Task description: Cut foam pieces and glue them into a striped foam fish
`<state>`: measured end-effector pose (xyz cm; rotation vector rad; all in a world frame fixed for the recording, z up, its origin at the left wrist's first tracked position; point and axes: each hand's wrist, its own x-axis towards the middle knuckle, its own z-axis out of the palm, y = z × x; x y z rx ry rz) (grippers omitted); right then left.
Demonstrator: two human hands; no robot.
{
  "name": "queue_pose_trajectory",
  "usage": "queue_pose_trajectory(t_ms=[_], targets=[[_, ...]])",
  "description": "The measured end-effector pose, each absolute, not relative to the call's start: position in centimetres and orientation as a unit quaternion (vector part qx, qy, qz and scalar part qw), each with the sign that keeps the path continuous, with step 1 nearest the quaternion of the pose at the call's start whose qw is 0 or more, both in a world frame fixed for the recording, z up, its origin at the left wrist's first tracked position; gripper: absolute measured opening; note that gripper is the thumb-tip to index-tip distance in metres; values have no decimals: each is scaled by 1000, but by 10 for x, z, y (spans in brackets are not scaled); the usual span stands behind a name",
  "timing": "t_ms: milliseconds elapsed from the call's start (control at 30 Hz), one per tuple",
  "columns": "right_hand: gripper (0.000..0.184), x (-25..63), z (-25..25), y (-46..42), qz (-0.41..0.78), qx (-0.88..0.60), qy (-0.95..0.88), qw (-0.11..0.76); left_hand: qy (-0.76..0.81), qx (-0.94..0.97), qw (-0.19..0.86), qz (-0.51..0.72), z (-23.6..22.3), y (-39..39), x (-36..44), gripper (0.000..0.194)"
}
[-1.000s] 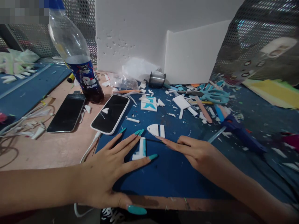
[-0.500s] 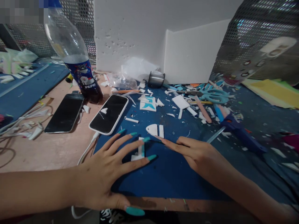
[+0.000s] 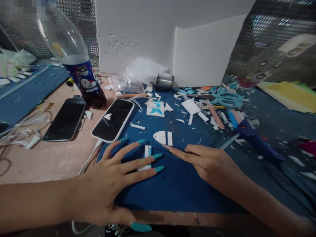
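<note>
My left hand is spread flat, with long turquoise nails. Its fingers lie across a white foam piece with a light-blue strip, partly hidden beneath them. My right hand is closed, its forefinger stretched toward the lower edge of a rounded white foam piece with a small hole. A thin dark line runs left from those fingertips; whether it is a held tool or a shadow I cannot make out. Close beside the rounded piece is a narrow white strip.
Two phones, one black and one white-edged, lie left near a Pepsi bottle. Blue scissors, a glue gun, a wire spool and foam scraps lie behind and right. White foam boards stand at the back.
My left hand's fingers have shifted over the foam piece, uncovering more of its upper end. My right hand stays nearly where it was; the view has moved slightly.
</note>
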<state>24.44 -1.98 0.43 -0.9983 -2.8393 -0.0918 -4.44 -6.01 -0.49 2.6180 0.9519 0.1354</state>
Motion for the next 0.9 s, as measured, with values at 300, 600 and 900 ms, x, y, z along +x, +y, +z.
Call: queue_pose_trajectory(t_ms=[300,600,900], targets=[[66,244,4,-16,-14,-325,-944,48,307,927,214,35,3,-51,-44,81],[61,248,-3,-12,-19,-303,-950,78,325,922,208,40,3,-53,-44,78],[65,253,-4,-14,-25,-308,-949,63,361,910,197,49,-1,-59,-40,77]])
